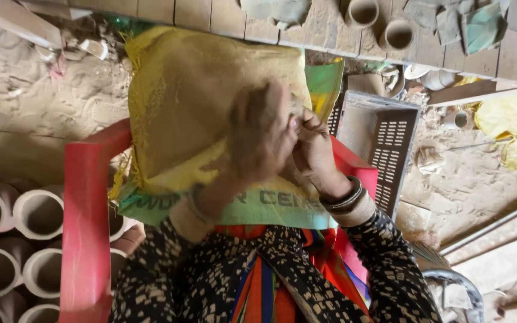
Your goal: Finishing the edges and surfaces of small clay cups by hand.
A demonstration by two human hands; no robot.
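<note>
Sack [210, 101]: woven plastic, yellow, coarse weave, matt, dusted; green hem band frayed at the edge. Chair [85, 221]: red moulded plastic, smooth, slight sheen. Crate [384, 143]: grey perforated plastic, dull, dusty. Cups [7, 239]: unglazed clay, matt, pale rims, browner bodies. Floor [37, 101]: loose dry earth, rough. Planks [330, 27]: bare weathered wood. Bangles [345, 197]: metal, glossy. Sleeve [390, 269]: printed cloth, soft, matt. Left hand [261, 134] blurred, finish unreadable.
</note>
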